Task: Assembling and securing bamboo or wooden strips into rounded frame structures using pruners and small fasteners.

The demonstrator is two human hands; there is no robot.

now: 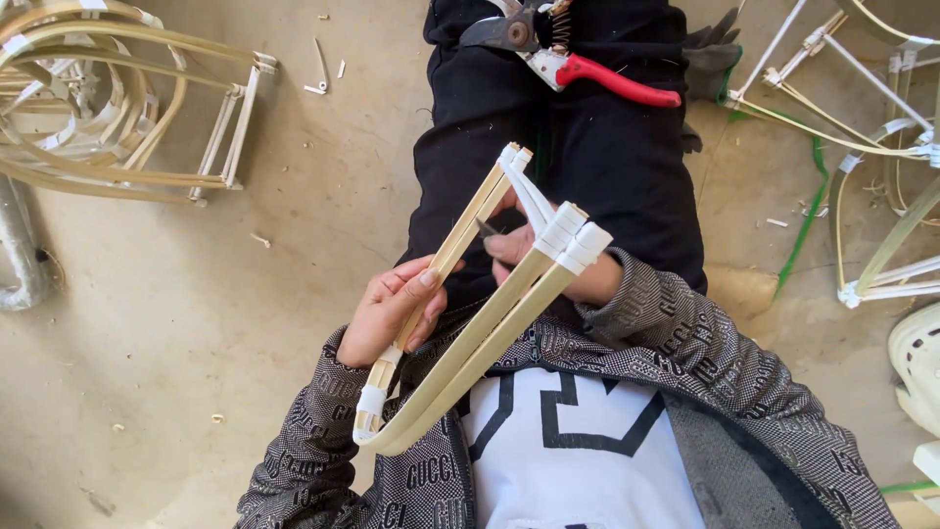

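Over the person's lap, the left hand [392, 309] has its grip closed around a straight pair of bamboo slats [446, 264], thumb on the near face and fingers curled behind, about midway along their length. These slats belong to a small bamboo frame [480, 333] held up between both hands: from the grip they run up and away to a joint wrapped in white tape [511, 157], and down to another taped end near the left sleeve, where a curved double strip bends round and rises towards the right. That curved strip ends in two fat white tape wrappings [573, 235] just in front of the right hand [558, 264]. The right hand is largely hidden behind the strip; its grip seems closed on a small dark tool [487, 229] whose tip pokes out between the slats, but what the tool is cannot be told.

Farther out, on the black trousers [607, 157], lie pruning shears with a red handle [587, 71], apart from both hands. Beside them, on the person's right, rests a dark glove [710, 59]. On the concrete floor [176, 294], well to the left, sits a stack of finished bent bamboo frames [117, 108]; more taped frames [862, 127] and a green strip [808, 216] lie to the right. Small offcuts dot the floor.
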